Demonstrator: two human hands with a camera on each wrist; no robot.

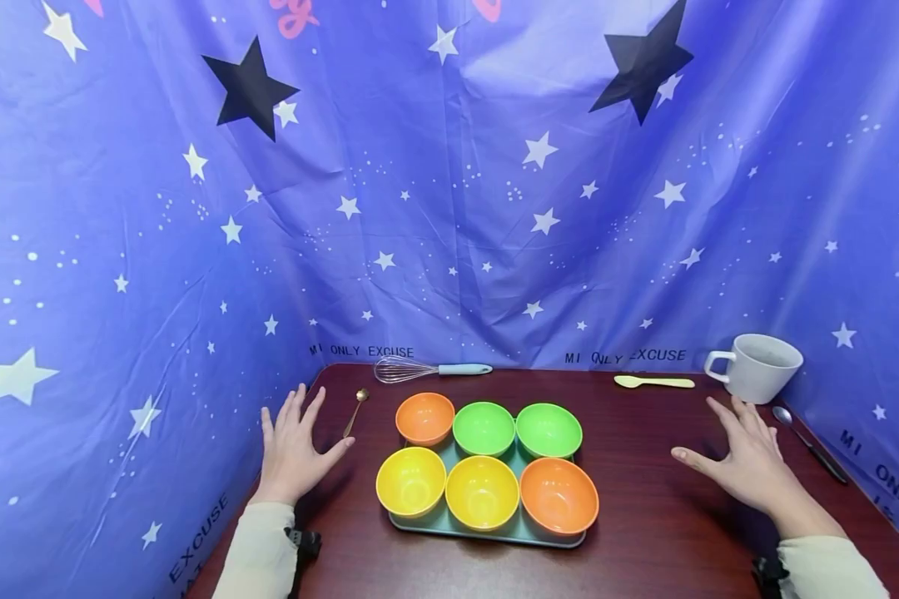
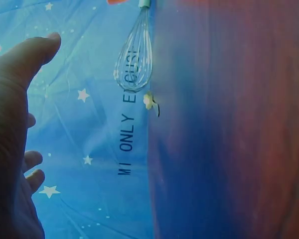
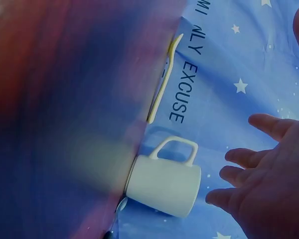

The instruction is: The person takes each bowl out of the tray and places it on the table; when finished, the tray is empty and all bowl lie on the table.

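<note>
Two hands hovering, fingers spread, gripping nothing: left hand [image 1: 294, 449] beside gold spoon [image 1: 355, 411], right hand [image 1: 745, 460] near white mug [image 1: 760, 368], flanking bowl tray [image 1: 494, 532].

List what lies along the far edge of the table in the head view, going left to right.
Gold spoon → whisk → pale yellow spoon → white mug → dark-handled spoon, at the right, a little nearer than the mug.

Gold spoon [image 1: 355, 412] flat on table; white mug [image 1: 757, 367] upright, back right.
</note>
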